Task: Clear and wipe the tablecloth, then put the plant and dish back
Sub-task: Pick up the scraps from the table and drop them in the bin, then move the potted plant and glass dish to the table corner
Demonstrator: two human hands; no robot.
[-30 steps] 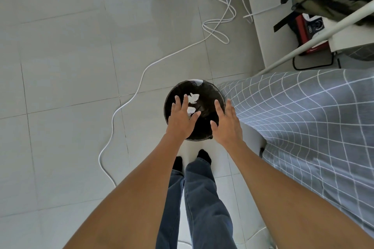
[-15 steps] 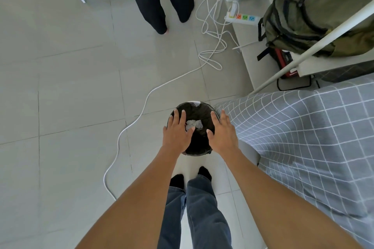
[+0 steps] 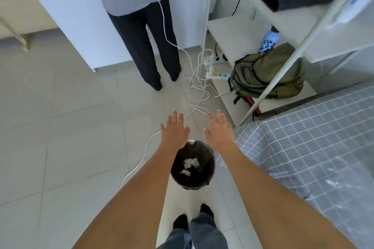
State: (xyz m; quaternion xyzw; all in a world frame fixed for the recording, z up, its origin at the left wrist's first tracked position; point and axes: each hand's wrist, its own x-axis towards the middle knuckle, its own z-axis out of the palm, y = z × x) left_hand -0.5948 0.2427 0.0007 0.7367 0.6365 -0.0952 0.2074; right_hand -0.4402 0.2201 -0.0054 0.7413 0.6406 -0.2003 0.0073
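Observation:
The grey checked tablecloth (image 3: 315, 147) covers the table at the right and hangs over its near corner. My left hand (image 3: 174, 130) and my right hand (image 3: 219, 129) are both open, palms down, fingers spread, empty, stretched out over the floor beyond a dark waste bin (image 3: 182, 178). The bin stands on the floor by the table corner, between my forearms. Crumpled white paper (image 3: 191, 163) lies inside it. No plant or dish is in view.
A person in dark trousers (image 3: 145, 46) stands ahead. White cables (image 3: 194, 87) and a power strip (image 3: 217, 76) lie on the tiled floor. A green backpack (image 3: 269, 73) sits on the low shelf of a white rack (image 3: 273, 79). A white cabinet (image 3: 74, 22) is at the far left.
My hands have lifted off the bin rim and moved forward, now open above the floor. The view has tilted up, showing the standing person and the rack.

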